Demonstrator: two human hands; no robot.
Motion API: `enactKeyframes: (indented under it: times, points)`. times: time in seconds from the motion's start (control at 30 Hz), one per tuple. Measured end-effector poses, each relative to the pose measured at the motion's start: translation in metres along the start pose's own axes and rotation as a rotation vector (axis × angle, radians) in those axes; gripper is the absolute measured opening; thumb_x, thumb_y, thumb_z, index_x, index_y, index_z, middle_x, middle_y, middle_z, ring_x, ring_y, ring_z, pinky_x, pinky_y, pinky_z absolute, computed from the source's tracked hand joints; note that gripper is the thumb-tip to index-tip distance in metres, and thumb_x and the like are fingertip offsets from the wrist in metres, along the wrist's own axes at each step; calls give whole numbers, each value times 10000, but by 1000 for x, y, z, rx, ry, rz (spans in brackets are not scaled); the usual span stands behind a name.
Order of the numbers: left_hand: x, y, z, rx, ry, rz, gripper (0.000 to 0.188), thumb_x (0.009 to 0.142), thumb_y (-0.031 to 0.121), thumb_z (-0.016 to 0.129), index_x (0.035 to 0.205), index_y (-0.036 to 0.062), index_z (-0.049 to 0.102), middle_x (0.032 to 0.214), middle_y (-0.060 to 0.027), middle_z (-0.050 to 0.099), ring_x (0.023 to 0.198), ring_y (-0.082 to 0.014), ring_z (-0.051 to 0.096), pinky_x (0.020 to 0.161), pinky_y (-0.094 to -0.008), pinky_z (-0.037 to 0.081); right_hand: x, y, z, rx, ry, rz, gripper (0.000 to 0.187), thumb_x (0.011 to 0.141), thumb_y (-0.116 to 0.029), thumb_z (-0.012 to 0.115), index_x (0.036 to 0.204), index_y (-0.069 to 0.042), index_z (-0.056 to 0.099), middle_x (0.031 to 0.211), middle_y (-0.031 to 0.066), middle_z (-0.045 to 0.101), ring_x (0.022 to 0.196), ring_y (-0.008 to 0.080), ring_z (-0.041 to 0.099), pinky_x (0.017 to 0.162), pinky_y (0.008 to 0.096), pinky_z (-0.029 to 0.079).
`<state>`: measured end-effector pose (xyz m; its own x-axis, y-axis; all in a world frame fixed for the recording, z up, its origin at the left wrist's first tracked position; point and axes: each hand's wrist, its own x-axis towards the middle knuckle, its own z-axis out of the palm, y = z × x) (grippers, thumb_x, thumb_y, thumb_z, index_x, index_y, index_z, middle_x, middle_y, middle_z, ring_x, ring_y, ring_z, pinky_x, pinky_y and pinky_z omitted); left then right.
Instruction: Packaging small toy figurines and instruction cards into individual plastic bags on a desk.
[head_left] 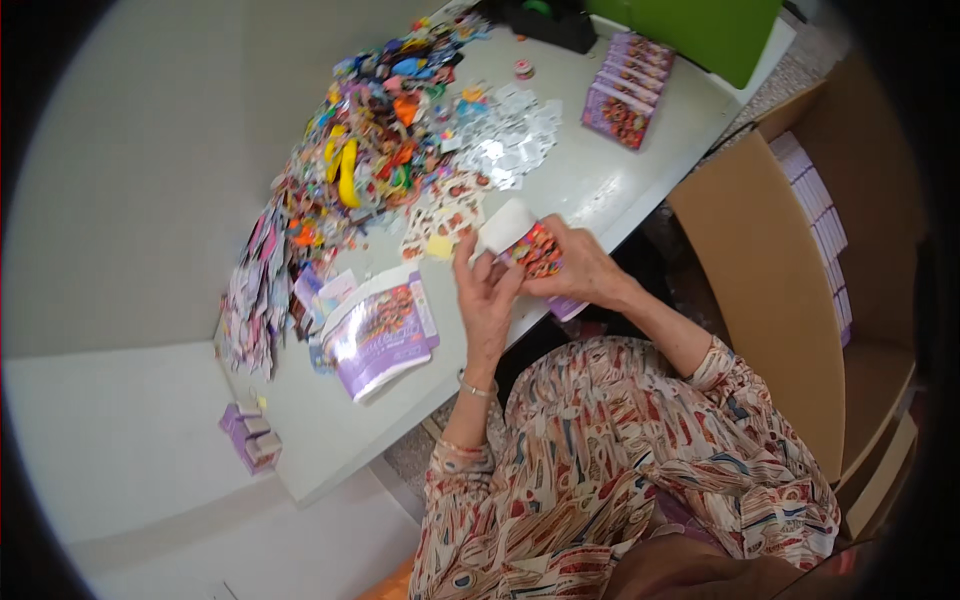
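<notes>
A small box [535, 253] with a colourful printed front and a raised white flap is between my hands, above the table's near edge. My right hand [583, 270] grips it from the right side. My left hand [488, 292] is at its lower left edge, thumb and bent fingers against it, index finger stretched up. A stack of purple printed sheets [385, 325] lies left of my left hand. Just beyond my fingers are a yellow square [439, 246] and scattered small picture pieces [455, 213]. Part of a purple item [567, 307] shows below my right hand.
A large heap of colourful small items [370, 150] covers the table's far left, beside silvery packets [510, 135]. A row of finished-looking purple boxes [625, 90] stands at the back right. An open carton [775, 290] with stacked boxes is on my right. Another purple carton [250, 438] hangs at the left corner.
</notes>
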<state>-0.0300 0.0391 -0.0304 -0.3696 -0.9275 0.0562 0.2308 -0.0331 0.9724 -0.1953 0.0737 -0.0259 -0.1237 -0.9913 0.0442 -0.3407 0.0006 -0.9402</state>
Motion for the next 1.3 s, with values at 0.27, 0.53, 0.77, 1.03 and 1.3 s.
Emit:
enactKeyframes:
  times: [0.27, 0.53, 0.77, 1.03, 1.3]
  points:
    - [-1, -10, -36, 23, -212, -267, 468, 887, 3, 646, 1335, -1, 511, 1160, -56, 619, 953, -83, 589, 819, -233, 493, -4, 5, -11, -59, -190, -72, 714, 595, -435, 876, 958, 37, 482, 742, 217, 633, 721, 328, 657, 654, 396, 494]
    - [18, 28, -36, 322, -522, -218, 779, 844, 28, 704, 1500, 87, 288, 1322, -101, 547, 893, -102, 631, 742, -251, 541, -2, -7, -23, -159, -377, -104, 766, 602, -460, 838, 1045, 56, 487, 841, 255, 616, 847, 404, 613, 756, 434, 482]
    - [7, 13, -35, 577, -584, -207, 623, 925, 76, 616, 1474, 35, 326, 1158, -82, 596, 863, -96, 557, 754, -250, 484, -4, 1, -16, -104, -350, -13, 725, 614, -415, 800, 1068, 45, 473, 835, 247, 617, 854, 403, 604, 771, 446, 475]
    - [-4, 22, 5, 758, -276, 221, 522, 927, 106, 579, 1406, -3, 402, 1178, -224, 621, 1087, -310, 614, 917, -365, 475, -1, 6, -16, -125, -224, -4, 600, 656, -323, 781, 1005, 23, 437, 799, 246, 616, 847, 424, 604, 766, 454, 476]
    - [6, 27, 1, 55, -34, -287, 269, 938, 99, 611, 1172, -28, 650, 1099, -80, 682, 954, -110, 618, 837, -258, 500, -2, -2, -19, -117, -272, -41, 637, 640, -345, 795, 1009, 20, 426, 804, 248, 620, 816, 427, 615, 759, 453, 481]
